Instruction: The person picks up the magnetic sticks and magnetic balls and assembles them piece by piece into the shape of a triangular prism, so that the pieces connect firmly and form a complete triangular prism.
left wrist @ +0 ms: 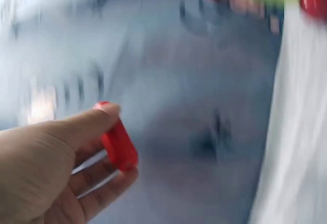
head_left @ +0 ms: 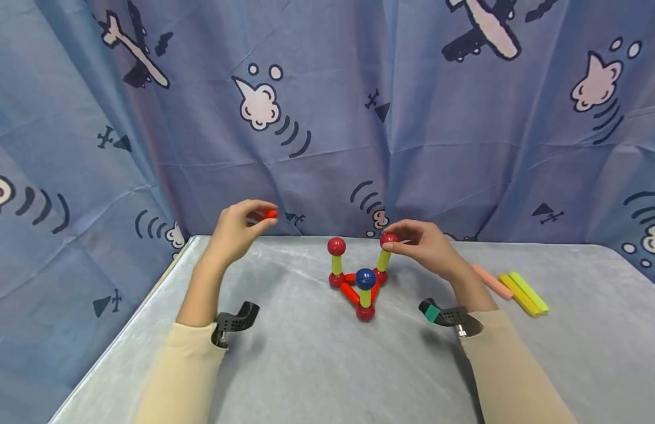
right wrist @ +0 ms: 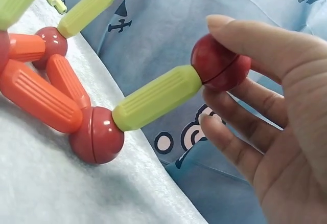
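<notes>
Over the far left of the pale grey tabletop [head_left: 285, 365], the curled left hand [head_left: 237, 229] pinches a short red rod [head_left: 271, 214]. Near the far edge stands a triangular frame [head_left: 365, 297]: glossy dark-red balls [head_left: 365, 312] joined by ribbed orange-red rods [head_left: 350, 293], with upright lime-green rods [right wrist: 158, 97] topped by two red balls [head_left: 336, 246] and one blue ball [head_left: 366, 278]. The right hand [head_left: 430, 247] pinches the rear-right top ball [right wrist: 212, 60] between thumb and fingers. Farther right lie coral, yellow and lime sticks [head_left: 520, 295].

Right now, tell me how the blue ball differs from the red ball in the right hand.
The right hand pinches the red ball; no hand touches the blue ball. In the head view, the blue ball appears lower and further left than the red ball. Both balls sit atop yellow-green rods.
</notes>
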Action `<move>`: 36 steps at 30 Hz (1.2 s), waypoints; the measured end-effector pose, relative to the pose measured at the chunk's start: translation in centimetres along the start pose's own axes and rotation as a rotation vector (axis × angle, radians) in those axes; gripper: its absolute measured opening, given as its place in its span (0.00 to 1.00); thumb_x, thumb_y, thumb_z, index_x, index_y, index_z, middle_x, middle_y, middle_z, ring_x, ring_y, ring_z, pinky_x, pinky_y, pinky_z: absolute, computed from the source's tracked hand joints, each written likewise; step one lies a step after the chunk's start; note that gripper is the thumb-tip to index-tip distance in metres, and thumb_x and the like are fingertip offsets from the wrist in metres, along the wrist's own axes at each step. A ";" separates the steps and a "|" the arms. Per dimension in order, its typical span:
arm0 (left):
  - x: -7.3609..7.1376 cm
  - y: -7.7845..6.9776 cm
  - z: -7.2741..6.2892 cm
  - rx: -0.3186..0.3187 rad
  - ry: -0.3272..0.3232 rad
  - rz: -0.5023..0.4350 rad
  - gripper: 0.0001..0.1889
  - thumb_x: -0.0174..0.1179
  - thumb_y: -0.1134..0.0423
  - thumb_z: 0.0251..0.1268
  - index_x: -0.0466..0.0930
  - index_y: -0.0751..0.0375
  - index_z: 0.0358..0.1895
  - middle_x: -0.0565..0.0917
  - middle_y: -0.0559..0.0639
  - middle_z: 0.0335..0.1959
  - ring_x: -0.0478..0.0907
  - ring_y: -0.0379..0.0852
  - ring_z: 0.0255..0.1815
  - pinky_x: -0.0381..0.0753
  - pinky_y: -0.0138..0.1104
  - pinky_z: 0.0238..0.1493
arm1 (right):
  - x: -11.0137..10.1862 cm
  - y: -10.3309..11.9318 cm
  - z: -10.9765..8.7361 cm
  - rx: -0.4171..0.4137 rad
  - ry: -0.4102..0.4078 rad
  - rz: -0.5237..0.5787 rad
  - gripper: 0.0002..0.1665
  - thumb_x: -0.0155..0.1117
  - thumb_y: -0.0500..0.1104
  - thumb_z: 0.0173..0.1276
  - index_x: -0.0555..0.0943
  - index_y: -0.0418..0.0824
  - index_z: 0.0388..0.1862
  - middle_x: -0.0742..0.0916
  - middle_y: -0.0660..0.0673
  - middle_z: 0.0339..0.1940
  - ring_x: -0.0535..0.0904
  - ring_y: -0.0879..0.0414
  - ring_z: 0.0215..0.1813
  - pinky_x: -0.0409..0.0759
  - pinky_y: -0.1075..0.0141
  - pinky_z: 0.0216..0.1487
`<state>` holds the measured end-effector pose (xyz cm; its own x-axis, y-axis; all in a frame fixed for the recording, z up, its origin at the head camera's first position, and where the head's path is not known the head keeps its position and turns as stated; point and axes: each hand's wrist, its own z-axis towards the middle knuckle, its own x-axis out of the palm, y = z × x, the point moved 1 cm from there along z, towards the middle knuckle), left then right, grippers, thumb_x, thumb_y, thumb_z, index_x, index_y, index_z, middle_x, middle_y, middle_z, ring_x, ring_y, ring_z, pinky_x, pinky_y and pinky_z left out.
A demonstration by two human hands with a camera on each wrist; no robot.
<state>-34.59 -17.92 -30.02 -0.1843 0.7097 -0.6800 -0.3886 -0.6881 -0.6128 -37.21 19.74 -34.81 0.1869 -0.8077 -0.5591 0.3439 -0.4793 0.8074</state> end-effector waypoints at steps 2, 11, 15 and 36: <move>1.5 -2.5 0.5 0.081 0.007 -0.047 0.15 0.67 0.60 0.67 0.86 0.59 0.55 0.88 0.53 0.50 0.86 0.50 0.48 0.86 0.42 0.50 | 0.0 -0.2 -0.1 0.008 -0.002 -0.005 0.24 0.72 0.50 0.67 0.82 0.40 0.58 0.87 0.39 0.50 0.82 0.48 0.50 0.84 0.65 0.50; 7.8 -8.6 3.6 0.186 0.253 -0.101 0.17 0.66 0.59 0.68 0.86 0.55 0.58 0.88 0.51 0.47 0.86 0.44 0.40 0.86 0.32 0.42 | 0.4 0.0 0.6 -0.042 0.003 0.008 0.22 0.72 0.51 0.67 0.83 0.41 0.55 0.89 0.41 0.48 0.83 0.49 0.48 0.85 0.59 0.50; 10.2 -8.5 4.2 0.172 0.356 -0.098 0.17 0.66 0.56 0.69 0.86 0.55 0.58 0.88 0.50 0.45 0.83 0.41 0.35 0.83 0.29 0.37 | 0.6 -0.3 0.4 -0.043 0.013 0.027 0.21 0.72 0.48 0.67 0.83 0.39 0.54 0.88 0.39 0.47 0.83 0.49 0.47 0.85 0.56 0.51; 11.7 -8.3 3.6 0.152 0.386 0.031 0.12 0.70 0.58 0.64 0.90 0.53 0.49 0.90 0.46 0.40 0.82 0.39 0.38 0.82 0.28 0.39 | 1.0 0.4 0.3 -0.066 0.024 0.065 0.21 0.72 0.45 0.67 0.83 0.38 0.56 0.88 0.37 0.50 0.84 0.43 0.50 0.84 0.66 0.48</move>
<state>-36.80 -3.35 -31.47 0.1426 0.5606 -0.8157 -0.5226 -0.6572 -0.5431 -37.21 18.61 -35.03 0.2322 -0.8276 -0.5111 0.3905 -0.4019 0.8282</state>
